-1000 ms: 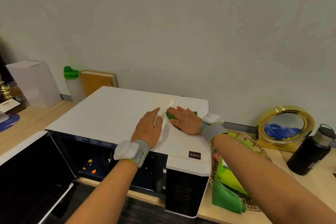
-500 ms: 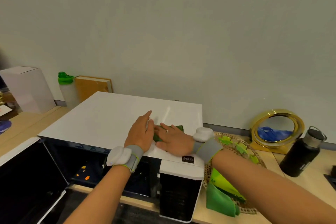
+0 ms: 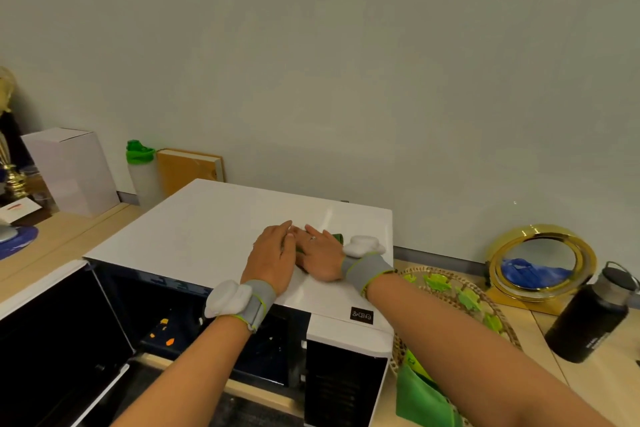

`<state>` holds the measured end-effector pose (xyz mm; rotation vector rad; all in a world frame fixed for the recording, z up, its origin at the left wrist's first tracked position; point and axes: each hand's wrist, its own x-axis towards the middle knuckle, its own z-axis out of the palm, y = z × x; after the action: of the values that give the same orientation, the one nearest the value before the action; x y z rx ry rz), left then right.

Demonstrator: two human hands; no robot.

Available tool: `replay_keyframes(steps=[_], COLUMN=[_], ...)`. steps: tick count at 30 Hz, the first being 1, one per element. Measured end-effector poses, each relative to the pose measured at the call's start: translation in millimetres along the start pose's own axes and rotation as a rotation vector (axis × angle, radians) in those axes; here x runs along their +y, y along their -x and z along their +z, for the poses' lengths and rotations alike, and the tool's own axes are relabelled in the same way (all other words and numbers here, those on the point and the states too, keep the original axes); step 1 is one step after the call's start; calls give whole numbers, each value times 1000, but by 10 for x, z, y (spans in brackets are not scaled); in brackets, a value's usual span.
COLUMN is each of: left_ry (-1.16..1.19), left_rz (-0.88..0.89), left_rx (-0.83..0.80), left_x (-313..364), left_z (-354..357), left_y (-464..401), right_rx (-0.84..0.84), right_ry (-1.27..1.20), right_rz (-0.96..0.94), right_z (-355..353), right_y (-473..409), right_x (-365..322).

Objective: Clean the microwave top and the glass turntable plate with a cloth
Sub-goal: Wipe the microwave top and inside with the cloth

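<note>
Microwave top [image 3: 214, 232], centre frame: my right hand [image 3: 320, 255] presses flat on the green cloth [image 3: 337, 238]; my left hand [image 3: 272, 258] lies flat beside it, fingers straight, touching.

From my feed the room reads evenly lit and a bit muted, with a soft greenish-grey cast over the wall [image 3: 311, 62]. Overhead fixtures show as streaky reflections and one bright spot high on that glossy wall, toward the upper right. A pale sheen runs across the microwave top [image 3: 214, 229] near its back right corner. Shadows are soft; the open microwave cavity [image 3: 194, 322] falls nearly black, with little detail inside. The whole picture is slightly soft, with compression smear on the forearms. Wide-angle bending curves the tabletop [image 3: 595, 381] edges and stretches things near the borders. The gold mirror [image 3: 540, 263] catches small glints.
</note>
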<state>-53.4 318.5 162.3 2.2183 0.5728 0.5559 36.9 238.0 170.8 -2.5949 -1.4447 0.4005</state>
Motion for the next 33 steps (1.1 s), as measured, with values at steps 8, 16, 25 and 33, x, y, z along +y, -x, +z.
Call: replay_keyframes(steps=[8,16,25,33], left_ry=[19,-161,-216,-202], left_rz=[-179,-292,-320,-269], left_rx=[104,186,127,-26], left_x=[-350,-1026,-1409,-1442], left_z=[-593,-1309,-1652,-1670], left_y=[-186,-433,-769,-1062], right_rx=[0,6,22,20], right_ry=[49,53,42,41], right_rz=[128,90,81,122], right_z=[-56,-58,-63,-122], right_y=[-457,-754,-1295,-1791], right_x=[-134,-186,-438,-595])
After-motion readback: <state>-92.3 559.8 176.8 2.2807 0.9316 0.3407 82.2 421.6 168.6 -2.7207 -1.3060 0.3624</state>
